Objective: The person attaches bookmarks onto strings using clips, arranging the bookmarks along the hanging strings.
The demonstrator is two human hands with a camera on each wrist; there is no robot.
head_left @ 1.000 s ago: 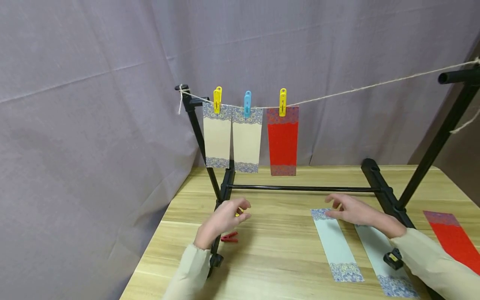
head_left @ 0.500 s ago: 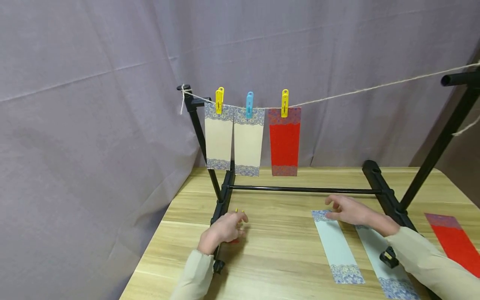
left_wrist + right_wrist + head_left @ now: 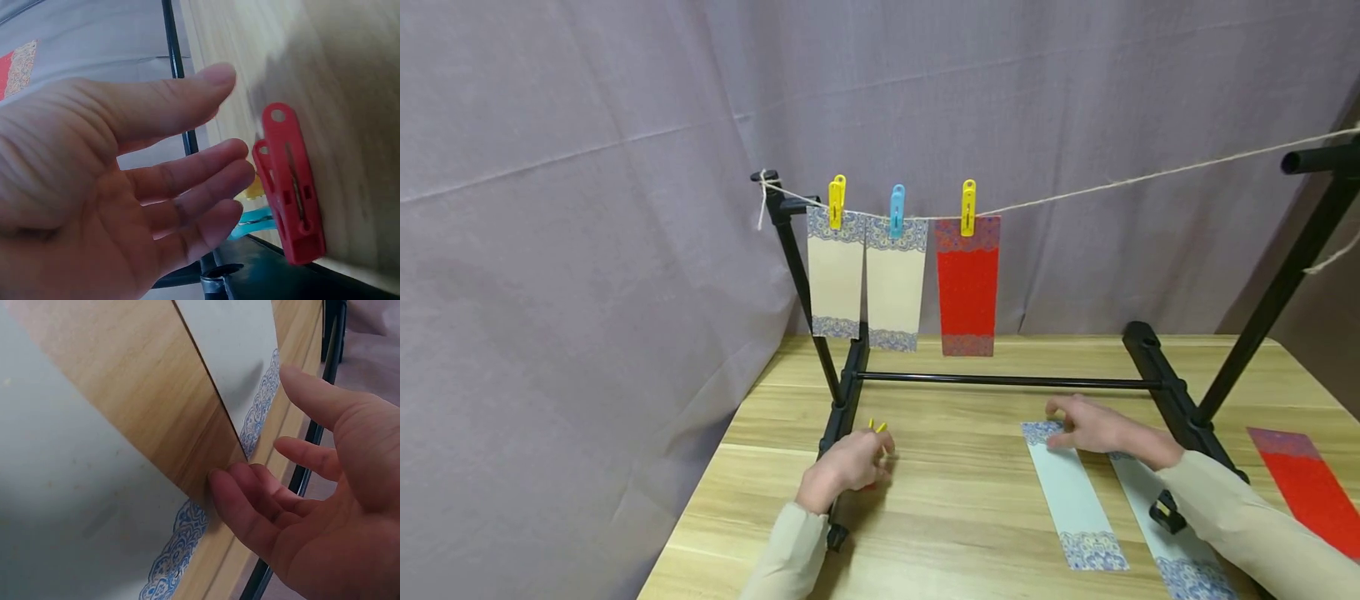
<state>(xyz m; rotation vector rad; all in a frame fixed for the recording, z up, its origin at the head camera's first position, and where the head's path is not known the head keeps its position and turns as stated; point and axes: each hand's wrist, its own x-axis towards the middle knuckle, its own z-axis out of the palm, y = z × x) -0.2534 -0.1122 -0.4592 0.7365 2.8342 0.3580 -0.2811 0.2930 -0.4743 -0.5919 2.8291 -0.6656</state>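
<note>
My left hand (image 3: 848, 468) is low over the table at the left, fingers slightly bent. In the left wrist view a red clothespin (image 3: 290, 187) lies just past its fingertips, with a gap between. A yellow clothespin (image 3: 255, 189) and a blue clothespin (image 3: 253, 223) are partly hidden behind the fingers. My right hand (image 3: 1096, 429) hovers at the top end of a pale blue card (image 3: 1066, 492) with a patterned border. In the right wrist view its thumb is near that card's corner, and nothing is pinched. A second pale card (image 3: 62, 487) lies beside it, partly under the forearm.
A string (image 3: 1097, 182) spans the black stand (image 3: 1255, 325). Hanging from it are two cream cards (image 3: 895, 287) and a red card (image 3: 967, 292), held by clothespins. Another red card (image 3: 1311, 487) lies at the right. The stand's crossbar (image 3: 1007, 380) runs low behind both hands.
My left hand has moved down to the red clothespin, now mostly hidden by it in the head view. The right hand has shifted slightly left and down over the pale card.
</note>
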